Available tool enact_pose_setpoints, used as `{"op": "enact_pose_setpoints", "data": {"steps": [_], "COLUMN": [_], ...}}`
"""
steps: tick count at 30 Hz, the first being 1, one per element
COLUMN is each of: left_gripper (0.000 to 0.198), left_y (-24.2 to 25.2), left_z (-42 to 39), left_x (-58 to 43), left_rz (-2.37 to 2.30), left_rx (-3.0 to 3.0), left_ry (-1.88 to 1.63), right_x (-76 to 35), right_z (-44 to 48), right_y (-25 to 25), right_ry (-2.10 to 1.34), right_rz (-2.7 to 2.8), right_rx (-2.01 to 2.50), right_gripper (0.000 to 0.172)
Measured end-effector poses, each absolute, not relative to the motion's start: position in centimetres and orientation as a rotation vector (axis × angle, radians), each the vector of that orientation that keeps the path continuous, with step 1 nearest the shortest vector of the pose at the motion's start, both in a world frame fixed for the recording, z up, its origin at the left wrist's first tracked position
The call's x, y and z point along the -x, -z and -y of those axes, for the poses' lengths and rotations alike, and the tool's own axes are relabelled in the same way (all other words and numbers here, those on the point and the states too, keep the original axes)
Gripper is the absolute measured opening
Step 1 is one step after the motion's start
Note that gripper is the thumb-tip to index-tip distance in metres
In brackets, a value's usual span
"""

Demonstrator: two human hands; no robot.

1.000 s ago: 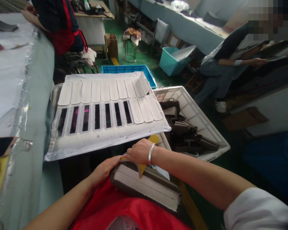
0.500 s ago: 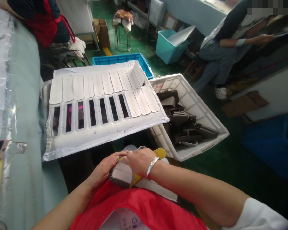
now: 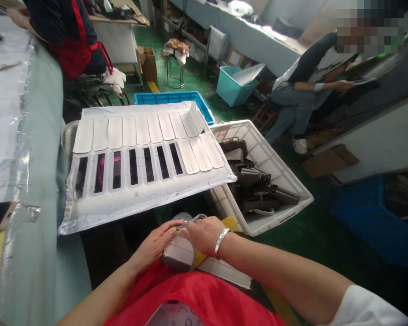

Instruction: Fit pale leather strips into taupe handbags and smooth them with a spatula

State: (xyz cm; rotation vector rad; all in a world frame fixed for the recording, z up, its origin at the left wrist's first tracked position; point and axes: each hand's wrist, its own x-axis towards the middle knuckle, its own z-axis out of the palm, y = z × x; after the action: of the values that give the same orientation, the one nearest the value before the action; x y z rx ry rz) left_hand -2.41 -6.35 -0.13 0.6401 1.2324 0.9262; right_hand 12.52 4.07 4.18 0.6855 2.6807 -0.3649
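At my lap, my left hand (image 3: pixel 160 240) is closed on the upper left edge of a pale, dark-edged piece (image 3: pixel 178 251) that looks like a leather bag part. My right hand (image 3: pixel 204 233), with a silver bangle on the wrist, is closed at the same upper edge, its fingertips meeting those of the left. What lies between the fingertips is too small to make out. A yellow strip (image 3: pixel 230 223) shows from behind the right hand. Under the right wrist lies another long pale piece (image 3: pixel 229 271). Part of the held piece is hidden by my fingers.
Ahead stands a white-covered board (image 3: pixel 146 190) with rows of pale rounded strips (image 3: pixel 132 131) and dark slots. To its right a white crate (image 3: pixel 275 167) holds several dark bag-like pieces (image 3: pixel 255 176). A table (image 3: pixel 44 136) runs along the left. Two people sit nearby.
The camera view has tilted up slightly, so the surroundings sit lower in the picture. Both hands stay together on the same piece, with only a small shift of the fingers.
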Motion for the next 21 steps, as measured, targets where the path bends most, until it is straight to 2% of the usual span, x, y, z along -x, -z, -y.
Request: {"op": "enact_pose_setpoints", "data": {"steps": [8,14,16,21], "left_gripper": [0.058,0.052,0.051,0.048], "left_y": [-0.1,-0.1,0.1,1.2], "left_z": [7.4,5.7,5.0,4.6], "left_x": [3.3,4.1,4.2,4.4], "left_rz": [-1.21,-1.109,-1.088,-1.099], "left_rx": [-0.637,-0.513,-0.538,-0.665], "left_ry": [-0.945,-0.969,-0.952,-0.969], "right_x": [-13.4,-13.4,-12.0,-6.4], "right_z": [-4.7,-9.6,-11.9,-14.6], "right_y": [-5.1,-3.6,-2.4,-1.0], "right_ry": [0.391,0.656,0.702,0.632], "right_rz": [-2.627,-2.547,-2.45,-2.431], "right_rx": [-0.767,-1.368,-1.438,-1.338], "right_gripper": [0.045,0.058,0.053,0.024]}}
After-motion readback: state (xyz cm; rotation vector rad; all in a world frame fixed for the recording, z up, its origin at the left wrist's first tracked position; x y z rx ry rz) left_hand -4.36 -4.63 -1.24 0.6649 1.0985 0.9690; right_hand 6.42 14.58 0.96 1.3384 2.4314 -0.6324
